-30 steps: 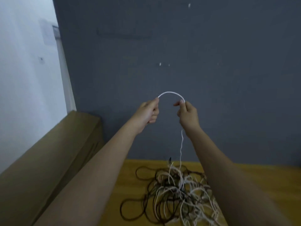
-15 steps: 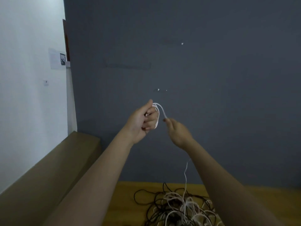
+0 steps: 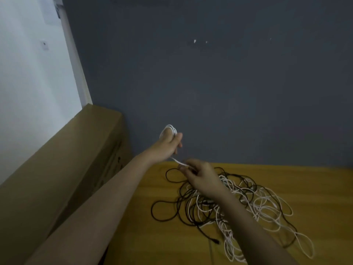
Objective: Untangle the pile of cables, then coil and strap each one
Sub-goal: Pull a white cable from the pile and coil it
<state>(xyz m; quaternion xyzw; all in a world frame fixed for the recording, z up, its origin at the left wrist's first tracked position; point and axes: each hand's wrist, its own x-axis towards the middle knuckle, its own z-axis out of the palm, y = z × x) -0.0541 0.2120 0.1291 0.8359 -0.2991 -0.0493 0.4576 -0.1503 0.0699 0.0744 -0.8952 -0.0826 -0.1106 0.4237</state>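
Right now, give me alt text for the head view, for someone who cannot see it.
The left hand holds a small coil of white cable raised, while the right hand pinches the same cable just below. Beneath them a tangled pile of black and white cables lies on a wooden table.

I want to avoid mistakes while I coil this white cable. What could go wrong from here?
1. The thin white cable may run on into the tangled pile of black and white cables, so pulling could tighten knots or drag the pile.
2. The small white coil sits loosely on the left hand without a strap; it could slip off while the right hand feeds more cable.
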